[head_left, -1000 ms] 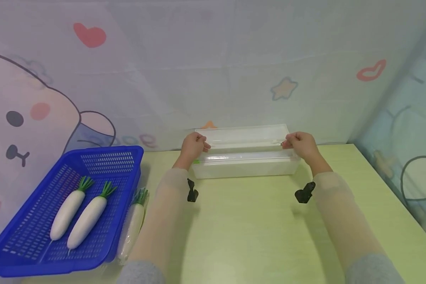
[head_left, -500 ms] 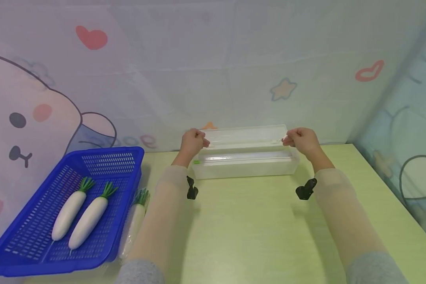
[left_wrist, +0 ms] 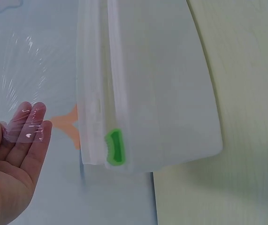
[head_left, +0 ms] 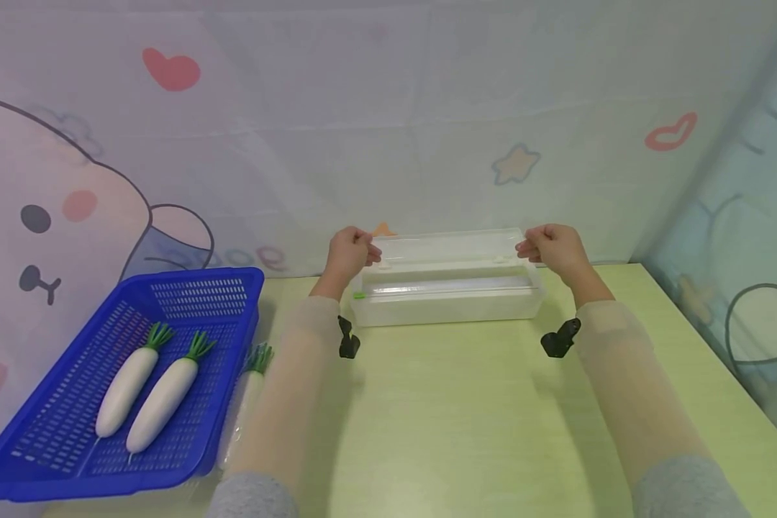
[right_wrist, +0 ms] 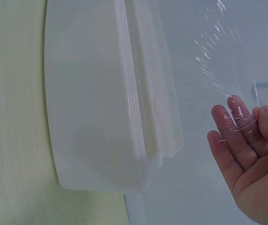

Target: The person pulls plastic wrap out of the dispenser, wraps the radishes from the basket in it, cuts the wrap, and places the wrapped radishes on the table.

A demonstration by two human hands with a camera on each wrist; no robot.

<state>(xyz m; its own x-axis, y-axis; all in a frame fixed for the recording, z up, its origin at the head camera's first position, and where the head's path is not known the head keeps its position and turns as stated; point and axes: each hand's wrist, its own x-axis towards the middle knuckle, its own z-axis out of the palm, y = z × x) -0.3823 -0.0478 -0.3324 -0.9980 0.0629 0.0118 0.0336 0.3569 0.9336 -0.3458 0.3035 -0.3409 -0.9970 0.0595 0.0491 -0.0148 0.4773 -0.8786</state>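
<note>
"What is being held?"

"A clear, glossy sheet of cling film [left_wrist: 23, 65]. One edge is pinched between thumb and finger by the left hand [left_wrist: 14, 164] and by the right hand [right_wrist: 248, 164], the other fingers being extended."

"Where is it?"

"Between the hands, near the raised lid of a long, smooth white plastic film dispenser [head_left: 447, 311]; at one end a green slider [left_wrist: 115, 146] is seen."

"What is hard to make out?"

"The film, traced mainly by glints in the wrist views. A plastic-wrapped daikon [head_left: 242, 403] is partly hidden by the left sleeve [head_left: 294, 374], beside a blue mesh basket [head_left: 71, 492] where two smooth daikons [head_left: 160, 406] are laid."
</note>
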